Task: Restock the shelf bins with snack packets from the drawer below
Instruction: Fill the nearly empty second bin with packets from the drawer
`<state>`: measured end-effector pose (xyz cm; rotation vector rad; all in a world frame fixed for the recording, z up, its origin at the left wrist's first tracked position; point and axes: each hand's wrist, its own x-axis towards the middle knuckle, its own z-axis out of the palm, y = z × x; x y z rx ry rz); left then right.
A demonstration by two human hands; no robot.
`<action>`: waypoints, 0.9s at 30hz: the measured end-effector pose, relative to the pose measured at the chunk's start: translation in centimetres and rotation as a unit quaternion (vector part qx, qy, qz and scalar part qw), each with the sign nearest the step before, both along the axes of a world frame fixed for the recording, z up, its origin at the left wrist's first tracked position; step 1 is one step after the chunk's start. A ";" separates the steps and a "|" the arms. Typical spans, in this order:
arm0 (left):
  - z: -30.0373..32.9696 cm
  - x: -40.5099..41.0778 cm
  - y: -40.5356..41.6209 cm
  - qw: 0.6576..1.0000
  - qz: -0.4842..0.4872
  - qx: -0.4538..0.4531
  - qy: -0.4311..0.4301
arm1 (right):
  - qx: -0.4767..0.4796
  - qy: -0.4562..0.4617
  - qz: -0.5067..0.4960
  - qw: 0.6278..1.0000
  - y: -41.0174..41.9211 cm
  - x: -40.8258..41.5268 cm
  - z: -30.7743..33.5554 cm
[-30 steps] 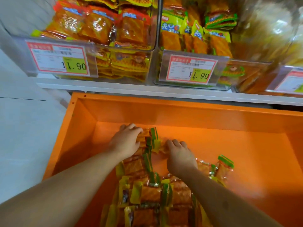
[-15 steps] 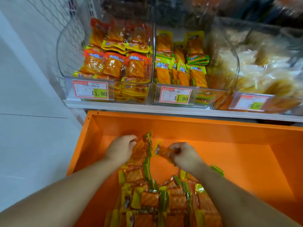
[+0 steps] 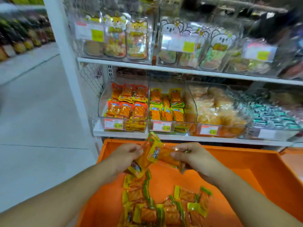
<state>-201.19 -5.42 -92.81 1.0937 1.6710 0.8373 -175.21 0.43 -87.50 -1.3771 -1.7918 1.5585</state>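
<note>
Both hands are raised above the open orange drawer, each clutching snack packets: the left hand grips a bunch of orange-and-yellow plastic packets, and the right hand pinches more orange packets close beside them. More packets lie loose on the drawer floor. Just behind, on the white shelf, stand clear plastic bins holding similar packets, with red-bordered price tags in front.

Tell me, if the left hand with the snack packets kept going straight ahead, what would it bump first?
Probably the white shelf edge under the clear plastic bin of orange snack packets; the left hand with its yellow-orange packets sits just below it, though depth is unclear.
</note>
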 end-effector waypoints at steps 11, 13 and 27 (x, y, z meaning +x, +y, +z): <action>7.2 1.9 -4.0 0.980 0.013 0.012 -0.200 | 0.195 -0.100 -0.050 0.974 -2.7 -0.9 3.9; 7.5 2.3 -3.7 0.979 0.003 0.019 -0.203 | 0.226 -0.105 -0.047 0.967 -2.5 -1.6 4.3; 7.5 1.6 -1.3 0.993 -0.056 0.044 -0.091 | 0.208 -0.072 0.067 0.973 0.4 -2.8 3.9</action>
